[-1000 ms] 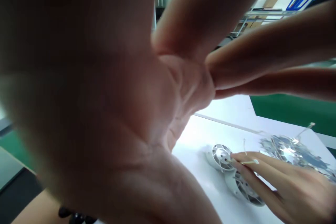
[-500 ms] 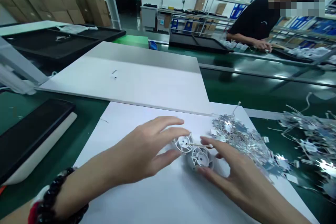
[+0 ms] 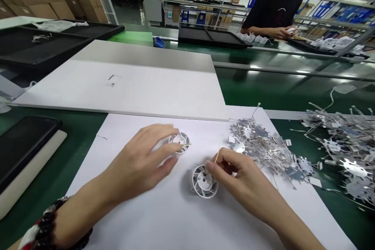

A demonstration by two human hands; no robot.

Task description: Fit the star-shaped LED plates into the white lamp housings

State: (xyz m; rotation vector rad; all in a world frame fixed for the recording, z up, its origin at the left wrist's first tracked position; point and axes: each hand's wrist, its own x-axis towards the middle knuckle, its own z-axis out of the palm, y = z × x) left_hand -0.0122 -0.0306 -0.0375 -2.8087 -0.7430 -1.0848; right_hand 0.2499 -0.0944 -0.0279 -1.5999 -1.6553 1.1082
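Observation:
My left hand (image 3: 149,156) has its fingers apart, the tips at the left side of a round white spoked plastic part (image 3: 181,143). A short pale strand sticks out from that part on its right. Closer to me, a second round white spoked part (image 3: 204,181) rests on the white sheet (image 3: 164,218). At its upper right edge, my right hand (image 3: 234,172) pinches a thin pale wire (image 3: 217,155) between thumb and forefinger. The wire's end pokes up above the fingers; its lower stretch is mostly hidden by them.
Silvery star-shaped pieces with wires (image 3: 269,152) are heaped right of my right hand, with another heap (image 3: 348,148) beyond. A white board (image 3: 158,82) lies ahead, a black padded object (image 3: 26,148) at left. Across the bench, a person (image 3: 269,11) handles something white.
My left hand has shifted left with the farther round part, separating it from the nearer one. My right thumb and forefinger have closed on the thin wire. The view has also shifted.

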